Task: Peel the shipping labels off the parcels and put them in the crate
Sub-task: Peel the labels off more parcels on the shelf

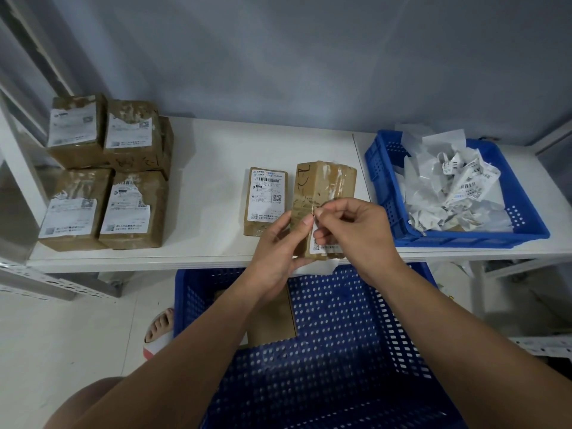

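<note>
white shelf: left hand grips parcel; right hand fingertips pinch label remnant. next: peel clear, drop in small crate.

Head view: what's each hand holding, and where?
Left hand grips the parcel by its near left edge. Right hand pinches the label at its torn upper corner, beside the left thumb.

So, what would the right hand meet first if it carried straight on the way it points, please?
Probably the left hand, whose thumb sits just beyond the right hand on the held parcel; depth is unclear.
</note>
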